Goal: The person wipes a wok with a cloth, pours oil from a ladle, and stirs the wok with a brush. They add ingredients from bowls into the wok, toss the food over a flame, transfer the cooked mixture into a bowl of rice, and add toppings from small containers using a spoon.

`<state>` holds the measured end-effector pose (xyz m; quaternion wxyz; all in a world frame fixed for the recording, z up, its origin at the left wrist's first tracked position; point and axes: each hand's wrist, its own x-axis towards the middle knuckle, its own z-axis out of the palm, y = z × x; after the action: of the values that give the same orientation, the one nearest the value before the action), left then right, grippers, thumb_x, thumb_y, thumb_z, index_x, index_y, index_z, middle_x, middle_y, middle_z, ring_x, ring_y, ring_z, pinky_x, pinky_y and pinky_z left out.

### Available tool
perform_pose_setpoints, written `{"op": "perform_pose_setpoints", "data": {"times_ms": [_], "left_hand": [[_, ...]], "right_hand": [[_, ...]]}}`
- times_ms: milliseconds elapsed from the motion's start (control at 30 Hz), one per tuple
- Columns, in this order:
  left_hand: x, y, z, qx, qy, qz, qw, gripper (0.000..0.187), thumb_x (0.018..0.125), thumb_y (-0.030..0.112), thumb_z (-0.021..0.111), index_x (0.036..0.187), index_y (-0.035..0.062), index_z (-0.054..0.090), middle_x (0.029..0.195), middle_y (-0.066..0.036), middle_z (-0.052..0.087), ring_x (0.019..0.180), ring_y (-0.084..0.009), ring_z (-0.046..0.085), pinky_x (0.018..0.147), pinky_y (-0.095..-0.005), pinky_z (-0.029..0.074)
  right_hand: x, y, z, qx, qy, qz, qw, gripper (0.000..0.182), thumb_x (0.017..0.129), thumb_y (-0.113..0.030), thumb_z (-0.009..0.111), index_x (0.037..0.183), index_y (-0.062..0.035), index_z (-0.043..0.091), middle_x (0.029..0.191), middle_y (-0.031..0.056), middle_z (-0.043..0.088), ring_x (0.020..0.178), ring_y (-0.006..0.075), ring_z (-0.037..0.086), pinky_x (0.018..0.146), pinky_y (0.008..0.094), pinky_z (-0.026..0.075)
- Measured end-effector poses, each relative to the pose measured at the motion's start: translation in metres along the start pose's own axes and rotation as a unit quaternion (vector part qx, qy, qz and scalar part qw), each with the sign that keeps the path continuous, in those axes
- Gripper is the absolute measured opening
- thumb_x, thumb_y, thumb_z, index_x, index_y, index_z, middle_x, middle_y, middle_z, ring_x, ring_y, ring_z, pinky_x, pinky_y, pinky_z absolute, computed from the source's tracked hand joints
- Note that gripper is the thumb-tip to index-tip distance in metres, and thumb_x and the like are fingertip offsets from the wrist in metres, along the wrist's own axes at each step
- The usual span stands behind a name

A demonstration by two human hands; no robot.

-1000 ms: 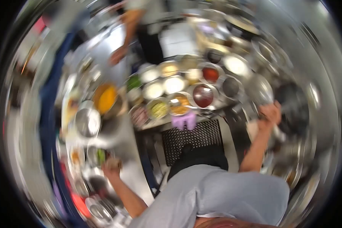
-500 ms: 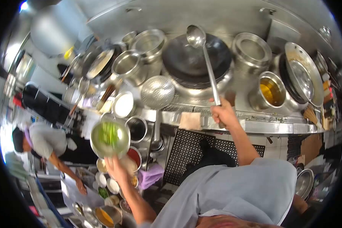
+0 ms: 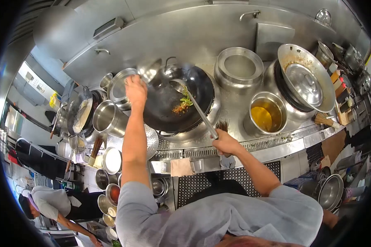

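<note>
The black wok (image 3: 181, 103) sits in the burner well at the centre of the steel cooking range (image 3: 235, 119), with a small heap of green and orange vegetable pieces (image 3: 182, 105) lying on its inner surface just right of centre. The right hand (image 3: 223, 144) is closed around the lower end of the long ladle (image 3: 193, 105); the handle runs up and to the left from the grip, and the ladle bowl rests inside the wok just above the vegetables, touching or nearly touching them. The left hand (image 3: 135, 89) is stretched out over the left rim of the wok with its fingers curled around a steel bowl (image 3: 150, 71) that is tipped toward the wok; motion blur hides the bowl's inside, so whether anything remains in it cannot be told. Judged from this arrangement, the ingredients are in the wok and the ladle is in working position, so loading appears complete or almost complete. The heap is compact and not spread out, which suggests that stirring and cooking make up the remaining work. A pot of yellow liquid (image 3: 267, 114) stands to the right of the wok, apart from it. A lidded pan (image 3: 305, 80) stands further right. A perforated strainer (image 3: 151, 142) lies at the range's front edge, below the left forearm.
</note>
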<state>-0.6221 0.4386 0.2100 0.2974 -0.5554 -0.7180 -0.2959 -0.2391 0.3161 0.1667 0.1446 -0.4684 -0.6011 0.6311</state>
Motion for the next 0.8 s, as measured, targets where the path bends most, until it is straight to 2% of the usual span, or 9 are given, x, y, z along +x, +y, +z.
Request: {"op": "perform_pose_setpoints", "data": {"times_ms": [133, 233, 333, 433, 500, 533, 667, 767, 800], "left_hand": [[-0.023, 0.0, 0.01, 0.064, -0.149, 0.144, 0.976, 0.024, 0.08, 0.016, 0.063, 0.104, 0.013, 0.061, 0.125, -0.012, 0.053, 0.101, -0.0398, 0.057, 0.084, -0.0485, 0.05], [-0.039, -0.003, 0.029, 0.053, -0.128, 0.062, 0.988, 0.023, 0.079, 0.015, 0.062, 0.102, 0.0121, 0.06, 0.123, -0.013, 0.054, 0.107, -0.0354, 0.056, 0.088, -0.0465, 0.049], [-0.063, 0.004, 0.017, 0.057, -0.183, 0.009, 0.981, 0.025, 0.078, 0.017, 0.064, 0.102, 0.01, 0.06, 0.119, -0.015, 0.056, 0.102, -0.0369, 0.058, 0.087, -0.0471, 0.049], [-0.08, -0.022, 0.002, -0.088, 0.051, -0.23, 0.968, 0.025, 0.081, 0.017, 0.064, 0.103, 0.0066, 0.058, 0.108, -0.019, 0.058, 0.096, -0.0393, 0.058, 0.084, -0.0467, 0.049], [-0.112, -0.049, -0.032, -0.336, 0.068, -0.389, 0.855, 0.041, 0.082, 0.018, 0.067, 0.117, 0.0021, 0.055, 0.113, -0.018, 0.061, 0.099, -0.0349, 0.061, 0.084, -0.0428, 0.05], [-0.125, -0.048, -0.072, -0.508, 0.108, -0.474, 0.711, 0.044, 0.084, 0.018, 0.067, 0.121, 0.0003, 0.054, 0.113, -0.016, 0.062, 0.1, -0.0304, 0.062, 0.083, -0.0405, 0.051], [-0.235, -0.061, -0.239, -0.557, 0.106, -0.561, 0.603, 0.045, 0.09, 0.017, 0.061, 0.129, 0.0001, 0.049, 0.119, -0.013, 0.06, 0.103, -0.0248, 0.062, 0.087, -0.038, 0.052], [-0.354, -0.052, -0.338, -0.525, 0.166, -0.596, 0.584, 0.043, 0.092, 0.018, 0.057, 0.131, 0.0019, 0.048, 0.118, -0.013, 0.061, 0.104, -0.0252, 0.062, 0.088, -0.0395, 0.051], [-0.398, -0.045, -0.366, -0.516, 0.198, -0.621, 0.556, 0.043, 0.092, 0.018, 0.056, 0.131, 0.0022, 0.048, 0.117, -0.013, 0.061, 0.103, -0.0252, 0.062, 0.088, -0.0396, 0.051]], "right_hand": [[-0.006, 0.004, -0.008, -0.145, 0.022, 0.049, 0.988, 0.046, 0.078, -0.013, 0.055, 0.118, 0.0082, 0.046, 0.075, 0.0249, 0.064, 0.059, 0.0309, 0.066, 0.053, 0.0422, 0.051], [-0.005, 0.006, -0.004, -0.24, 0.055, 0.035, 0.969, 0.043, 0.078, -0.014, 0.054, 0.116, 0.0046, 0.046, 0.079, 0.0311, 0.064, 0.073, 0.0453, 0.065, 0.074, 0.0498, 0.051], [0.012, 0.018, -0.002, -0.333, 0.103, -0.043, 0.936, 0.042, 0.078, -0.014, 0.054, 0.116, 0.0023, 0.045, 0.077, 0.0297, 0.065, 0.073, 0.0445, 0.066, 0.073, 0.0498, 0.052], [0.053, 0.013, -0.011, -0.35, 0.09, -0.039, 0.932, 0.042, 0.077, -0.012, 0.053, 0.116, 0.0034, 0.046, 0.078, 0.029, 0.065, 0.071, 0.0434, 0.066, 0.074, 0.051, 0.053], [0.116, 0.043, -0.022, -0.41, 0.112, -0.128, 0.896, 0.039, 0.077, -0.01, 0.053, 0.113, 0.0055, 0.049, 0.078, 0.0284, 0.066, 0.07, 0.0409, 0.068, 0.069, 0.0497, 0.054], [0.088, -0.022, -0.016, -0.333, 0.06, 0.017, 0.941, 0.038, 0.077, -0.008, 0.053, 0.111, 0.0076, 0.051, 0.081, 0.0283, 0.066, 0.067, 0.0384, 0.068, 0.063, 0.0468, 0.055], [0.065, -0.023, -0.004, -0.037, 0.015, -0.046, 0.998, 0.035, 0.08, -0.011, 0.058, 0.113, 0.0002, 0.051, 0.061, 0.0038, 0.051, 0.042, 0.0142, 0.048, 0.039, 0.0307, 0.039], [0.068, 0.029, 0.033, 0.215, -0.017, -0.033, 0.976, 0.03, 0.08, -0.006, 0.058, 0.109, -0.0004, 0.052, 0.058, 0.0016, 0.047, 0.041, 0.0143, 0.044, 0.037, 0.031, 0.035], [0.082, 0.052, 0.047, 0.06, 0.089, -0.082, 0.991, 0.026, 0.083, -0.007, 0.057, 0.108, -0.0027, 0.052, 0.058, -0.001, 0.045, 0.041, 0.0113, 0.042, 0.037, 0.0274, 0.032]]}}
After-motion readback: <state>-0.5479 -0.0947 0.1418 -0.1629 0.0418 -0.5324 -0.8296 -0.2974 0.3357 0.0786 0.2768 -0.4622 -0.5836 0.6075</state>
